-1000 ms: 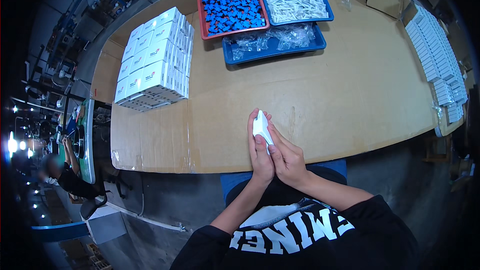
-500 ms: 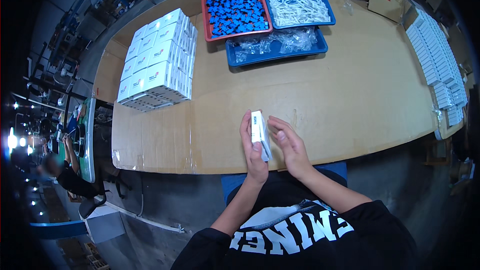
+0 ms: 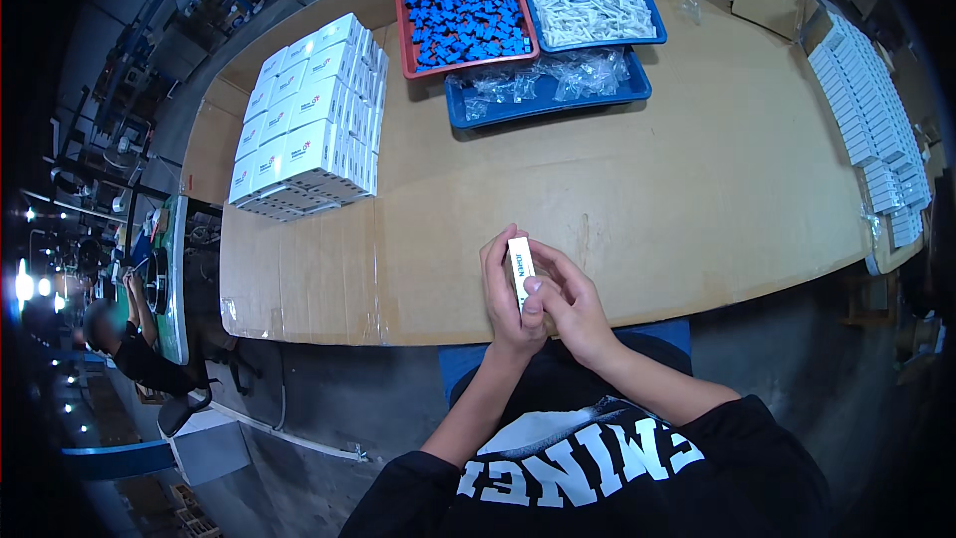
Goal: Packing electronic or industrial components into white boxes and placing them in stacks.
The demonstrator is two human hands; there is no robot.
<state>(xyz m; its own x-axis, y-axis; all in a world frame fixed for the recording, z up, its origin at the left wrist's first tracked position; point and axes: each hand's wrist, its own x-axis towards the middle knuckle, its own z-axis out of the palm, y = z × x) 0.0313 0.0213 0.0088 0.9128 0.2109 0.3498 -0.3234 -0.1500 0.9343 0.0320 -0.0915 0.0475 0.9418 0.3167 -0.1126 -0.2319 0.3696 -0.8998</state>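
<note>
A small white box (image 3: 520,267) stands between my two hands near the front edge of the table, a narrow printed side turned up. My left hand (image 3: 502,299) wraps its left side, the thumb bent toward the near end. From the right, my right hand (image 3: 571,301) closes round the box, its thumb close to the left thumb. The lower part of the box is hidden by my palms and fingers.
A stack of white boxes (image 3: 309,120) stands at left on the cardboard-covered table (image 3: 657,199). At the back are a red tray (image 3: 406,35) of blue parts, a blue tray (image 3: 661,32) of white sticks and another blue tray (image 3: 558,115) of clear bags. More boxes (image 3: 864,105) line the right edge. A person (image 3: 139,339) sits far left.
My right hand has moved left and closed onto the box, where before it was apart from it. The box has turned more upright between both hands.
</note>
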